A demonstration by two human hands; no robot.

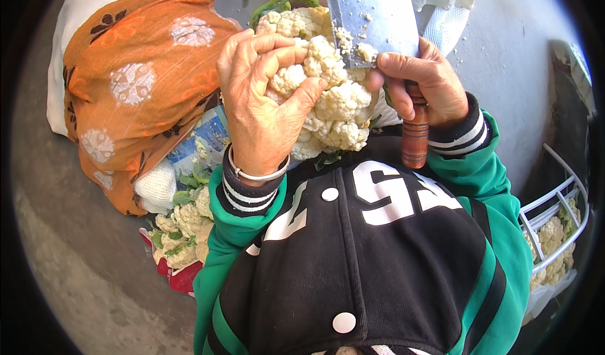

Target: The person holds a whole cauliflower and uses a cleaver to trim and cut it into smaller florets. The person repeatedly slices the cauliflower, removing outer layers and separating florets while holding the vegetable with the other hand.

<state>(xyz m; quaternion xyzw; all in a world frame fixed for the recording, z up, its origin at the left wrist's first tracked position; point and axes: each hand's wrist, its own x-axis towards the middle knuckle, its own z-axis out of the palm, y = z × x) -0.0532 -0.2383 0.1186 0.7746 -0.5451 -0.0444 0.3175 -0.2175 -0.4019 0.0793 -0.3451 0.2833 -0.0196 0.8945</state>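
My left hand (261,106), with a pale bangle at its wrist, has its fingers and thumb closed round part of a cream-white cauliflower (343,103). My right hand (435,81) grips a broad cleaver (375,18) where the blade meets the turned brown wooden handle. The thumb presses on the flat of the blade, and the handle points down toward my chest. Small cauliflower crumbs and a floret piece stick to the metal. The blade's lower corner lies against the cauliflower, beside my left fingertips. Green leaves (287,2) show at the far side of the cauliflower.
An orange patterned cloth (145,71) covers something bulky at the left. Below it, more cauliflower (183,235) lies by a red cloth or bag. At the right, a white rack-like frame (558,219) stands over more cauliflower. Crumbs dot the grey floor (491,59).
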